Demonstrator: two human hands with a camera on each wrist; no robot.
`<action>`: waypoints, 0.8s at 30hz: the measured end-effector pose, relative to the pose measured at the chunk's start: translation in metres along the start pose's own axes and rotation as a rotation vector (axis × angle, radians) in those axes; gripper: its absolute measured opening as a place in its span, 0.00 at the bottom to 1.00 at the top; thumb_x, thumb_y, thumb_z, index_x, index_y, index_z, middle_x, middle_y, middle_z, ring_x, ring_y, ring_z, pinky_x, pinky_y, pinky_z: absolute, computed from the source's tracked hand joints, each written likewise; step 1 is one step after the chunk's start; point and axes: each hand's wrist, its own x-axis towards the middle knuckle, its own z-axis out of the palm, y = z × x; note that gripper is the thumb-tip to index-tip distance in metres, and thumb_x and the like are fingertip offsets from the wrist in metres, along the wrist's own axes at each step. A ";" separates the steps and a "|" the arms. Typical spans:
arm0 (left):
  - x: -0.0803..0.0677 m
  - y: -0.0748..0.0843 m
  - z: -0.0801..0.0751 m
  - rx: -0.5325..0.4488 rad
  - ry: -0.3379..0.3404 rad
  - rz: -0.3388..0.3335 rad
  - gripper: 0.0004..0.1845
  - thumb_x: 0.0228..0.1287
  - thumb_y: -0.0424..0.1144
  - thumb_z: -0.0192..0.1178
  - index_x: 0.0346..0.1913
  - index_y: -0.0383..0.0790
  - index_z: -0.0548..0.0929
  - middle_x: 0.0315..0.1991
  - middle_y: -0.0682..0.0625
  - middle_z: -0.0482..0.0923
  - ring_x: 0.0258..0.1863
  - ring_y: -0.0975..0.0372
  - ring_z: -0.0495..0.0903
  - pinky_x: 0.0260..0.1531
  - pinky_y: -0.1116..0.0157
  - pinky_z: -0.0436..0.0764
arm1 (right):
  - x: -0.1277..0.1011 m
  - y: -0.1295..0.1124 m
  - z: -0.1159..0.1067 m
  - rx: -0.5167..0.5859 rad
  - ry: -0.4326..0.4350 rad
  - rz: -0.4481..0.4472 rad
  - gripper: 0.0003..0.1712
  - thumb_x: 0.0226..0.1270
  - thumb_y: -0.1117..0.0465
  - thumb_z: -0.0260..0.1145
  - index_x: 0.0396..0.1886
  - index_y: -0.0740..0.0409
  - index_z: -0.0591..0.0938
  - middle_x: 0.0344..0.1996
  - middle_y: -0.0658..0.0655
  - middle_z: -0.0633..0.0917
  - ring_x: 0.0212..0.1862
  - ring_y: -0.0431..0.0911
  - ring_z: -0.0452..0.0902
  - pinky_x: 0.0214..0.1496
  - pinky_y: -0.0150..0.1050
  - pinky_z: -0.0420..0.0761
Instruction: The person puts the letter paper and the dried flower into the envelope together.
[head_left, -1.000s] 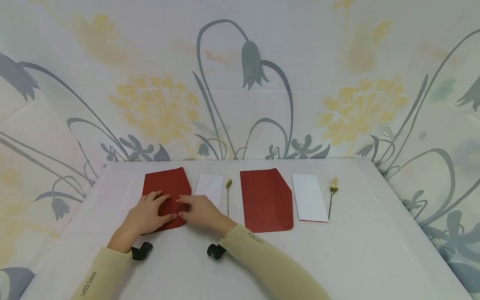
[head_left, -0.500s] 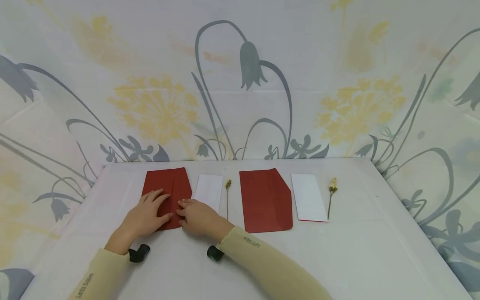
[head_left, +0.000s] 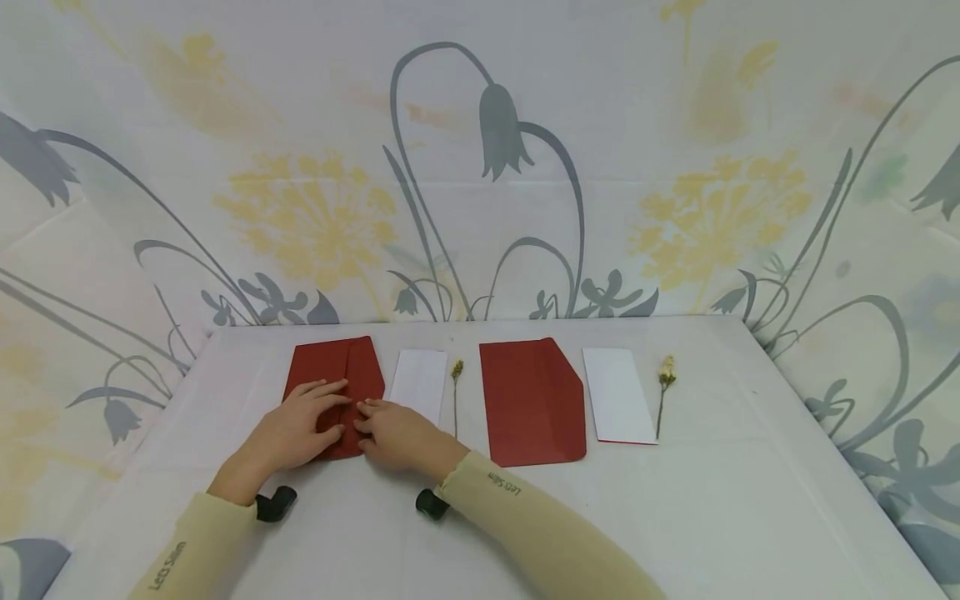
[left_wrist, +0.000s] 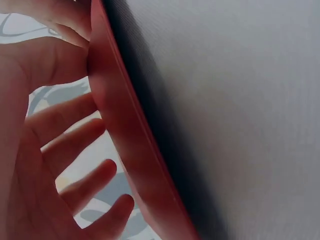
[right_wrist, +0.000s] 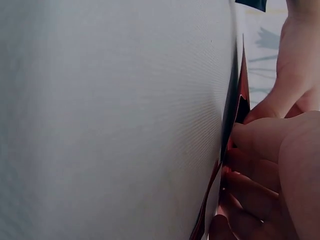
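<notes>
In the head view a red paper envelope (head_left: 318,362) lies at the left of the table. Along its right part runs a crease line with a slightly raised edge. My left hand (head_left: 288,429) rests on its near half, fingers spread and thumb touching the paper. In the left wrist view those fingers (left_wrist: 82,187) look apart. From the right, my right hand (head_left: 405,437) holds the envelope's right side with bent fingers and thumb. A dark gap between red layers shows beside the thumb in the right wrist view; the fingertips (right_wrist: 245,132) are partly hidden there.
Right of the hands lie a white card (head_left: 420,379), a dried flower (head_left: 456,383), a second red envelope (head_left: 528,400), another white card (head_left: 618,396) and another dried flower (head_left: 665,375). A patterned cloth (head_left: 495,250) hangs behind the white table (head_left: 720,500).
The right hand has shifted slightly towards me and to the left on the envelope. A crease line has become clearer on the red paper. The left hand stays nearly still.
</notes>
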 end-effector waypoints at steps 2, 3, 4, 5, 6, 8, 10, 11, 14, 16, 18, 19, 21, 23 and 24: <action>0.000 -0.001 0.000 0.001 -0.003 0.014 0.19 0.62 0.36 0.64 0.57 0.37 0.83 0.69 0.41 0.70 0.69 0.42 0.61 0.51 0.40 0.78 | -0.001 0.001 -0.001 0.015 0.001 0.000 0.22 0.75 0.54 0.60 0.65 0.55 0.79 0.71 0.54 0.70 0.74 0.42 0.59 0.71 0.31 0.60; 0.000 -0.001 0.000 0.004 -0.004 0.020 0.19 0.62 0.36 0.64 0.56 0.37 0.84 0.68 0.41 0.70 0.69 0.43 0.62 0.50 0.41 0.78 | -0.001 0.001 -0.001 0.022 0.001 0.000 0.22 0.75 0.54 0.60 0.65 0.55 0.79 0.71 0.54 0.70 0.74 0.42 0.59 0.71 0.31 0.60; 0.000 -0.001 0.000 0.009 -0.003 0.028 0.18 0.62 0.36 0.64 0.54 0.37 0.85 0.68 0.41 0.71 0.69 0.43 0.62 0.49 0.42 0.79 | -0.001 0.001 -0.001 0.026 0.001 -0.001 0.23 0.75 0.54 0.60 0.65 0.55 0.79 0.71 0.54 0.70 0.74 0.42 0.59 0.71 0.31 0.60; 0.000 -0.001 0.000 0.018 -0.002 0.036 0.16 0.62 0.36 0.65 0.53 0.37 0.86 0.67 0.41 0.72 0.69 0.43 0.63 0.48 0.42 0.80 | -0.001 0.001 -0.001 0.028 0.000 -0.002 0.23 0.75 0.54 0.60 0.65 0.55 0.79 0.71 0.54 0.70 0.74 0.42 0.59 0.71 0.31 0.60; 0.000 -0.001 -0.001 0.025 0.001 0.043 0.15 0.61 0.36 0.65 0.51 0.37 0.86 0.66 0.41 0.73 0.69 0.44 0.64 0.48 0.43 0.81 | -0.001 0.002 -0.001 0.031 -0.001 -0.001 0.23 0.75 0.54 0.60 0.65 0.55 0.78 0.71 0.54 0.70 0.74 0.42 0.59 0.71 0.31 0.60; 0.000 -0.001 -0.003 0.038 0.006 0.057 0.12 0.61 0.37 0.67 0.47 0.39 0.87 0.64 0.41 0.75 0.68 0.44 0.66 0.47 0.44 0.81 | -0.001 0.002 -0.001 0.040 -0.003 0.001 0.23 0.75 0.54 0.60 0.65 0.55 0.78 0.71 0.54 0.70 0.74 0.42 0.59 0.71 0.31 0.60; 0.000 0.000 -0.004 0.053 0.010 0.069 0.09 0.60 0.37 0.68 0.43 0.42 0.87 0.63 0.42 0.76 0.67 0.44 0.67 0.48 0.45 0.81 | -0.001 0.002 -0.002 0.050 -0.006 0.003 0.23 0.75 0.54 0.60 0.65 0.55 0.78 0.71 0.54 0.70 0.74 0.42 0.59 0.71 0.31 0.60; 0.000 0.000 -0.005 0.058 0.009 0.074 0.08 0.60 0.38 0.69 0.41 0.43 0.86 0.63 0.42 0.77 0.66 0.44 0.68 0.49 0.45 0.81 | -0.001 0.002 -0.002 0.057 -0.008 0.004 0.23 0.75 0.55 0.60 0.65 0.56 0.78 0.71 0.54 0.70 0.74 0.42 0.59 0.72 0.31 0.59; -0.001 0.001 -0.008 0.068 -0.002 0.088 0.07 0.59 0.40 0.71 0.38 0.45 0.85 0.63 0.42 0.76 0.67 0.44 0.67 0.51 0.46 0.80 | 0.000 0.002 -0.002 0.076 -0.016 0.007 0.23 0.75 0.55 0.60 0.65 0.56 0.78 0.71 0.53 0.69 0.74 0.41 0.58 0.72 0.31 0.59; -0.002 0.001 -0.010 0.066 -0.024 0.088 0.09 0.58 0.43 0.73 0.38 0.46 0.84 0.64 0.41 0.75 0.68 0.43 0.66 0.53 0.46 0.79 | 0.000 0.002 -0.001 0.086 -0.023 0.010 0.23 0.75 0.55 0.60 0.66 0.55 0.78 0.71 0.53 0.69 0.74 0.41 0.58 0.72 0.30 0.58; -0.003 0.001 -0.012 0.058 -0.053 0.090 0.12 0.56 0.45 0.74 0.39 0.47 0.83 0.66 0.40 0.73 0.69 0.42 0.64 0.55 0.45 0.77 | 0.000 0.002 -0.001 0.089 -0.030 0.013 0.23 0.75 0.55 0.61 0.66 0.55 0.77 0.72 0.52 0.69 0.75 0.41 0.57 0.72 0.30 0.58; -0.004 0.001 -0.012 0.051 -0.069 0.090 0.14 0.55 0.47 0.74 0.40 0.47 0.83 0.66 0.39 0.72 0.69 0.42 0.63 0.56 0.45 0.76 | 0.000 0.003 -0.001 0.088 -0.032 0.015 0.23 0.75 0.55 0.61 0.66 0.55 0.77 0.72 0.52 0.69 0.75 0.40 0.57 0.72 0.30 0.58; -0.004 0.001 -0.014 0.037 -0.097 0.093 0.17 0.54 0.49 0.75 0.42 0.46 0.83 0.67 0.38 0.71 0.70 0.41 0.61 0.58 0.44 0.74 | 0.000 0.003 -0.001 0.087 -0.035 0.018 0.23 0.74 0.55 0.61 0.66 0.55 0.77 0.72 0.52 0.68 0.75 0.40 0.57 0.72 0.31 0.58; -0.004 0.001 -0.015 0.027 -0.112 0.099 0.20 0.52 0.51 0.76 0.44 0.46 0.83 0.68 0.38 0.70 0.69 0.40 0.61 0.58 0.43 0.74 | 0.000 0.003 -0.001 0.086 -0.033 0.017 0.23 0.74 0.55 0.61 0.66 0.55 0.77 0.72 0.52 0.68 0.75 0.40 0.57 0.72 0.31 0.58; -0.004 0.001 -0.015 0.025 -0.116 0.104 0.21 0.52 0.51 0.76 0.44 0.45 0.83 0.67 0.38 0.70 0.69 0.40 0.61 0.58 0.44 0.74 | 0.000 0.003 -0.001 0.086 -0.033 0.016 0.23 0.74 0.55 0.61 0.66 0.55 0.77 0.72 0.52 0.68 0.75 0.41 0.57 0.72 0.31 0.58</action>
